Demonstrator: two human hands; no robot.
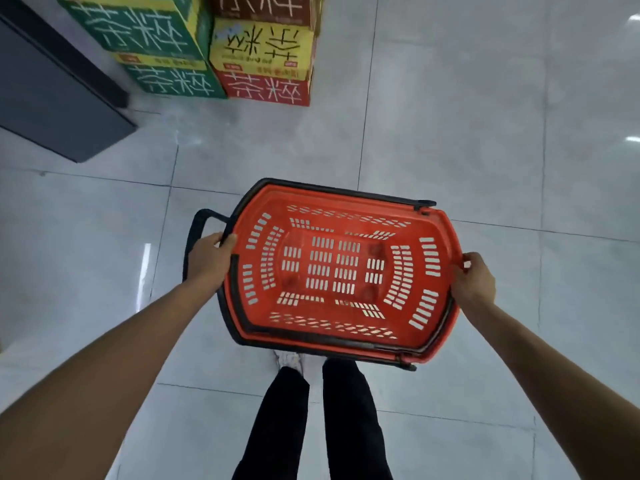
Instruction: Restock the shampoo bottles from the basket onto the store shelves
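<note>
From my remote seat I see the basket (360, 258) held between both hands, in front of the person's legs (346, 410) and above the pale tiled floor (485, 116). It is a red plastic basket with slotted walls and bottom. Its mouth faces straight up at the head camera, so the whole slotted bottom is in view. Its long axis runs across the picture from left to right, turned slightly so that the right end sits lower in the frame than the left.

The left hand (209, 258) grips the left short end, its thumb hooked over the rim and its fingers out of sight beneath. The right hand (474, 278) grips the right short end the same way, thumb on top of the rim and fingers curled under. Two black carry handles (346, 189) lie folded flat, one along the far long rim and one along the near rim. A black loop handle (194, 233) sticks out past the left end, just beside the left hand.

A white shoe (291, 362) shows just below the basket's near edge. At the top of the view stand stacked cartons (263, 46) in green, yellow and red, well apart from the basket. A dark grey unit (52, 91) sits on the floor at upper left, beside the cartons.
</note>
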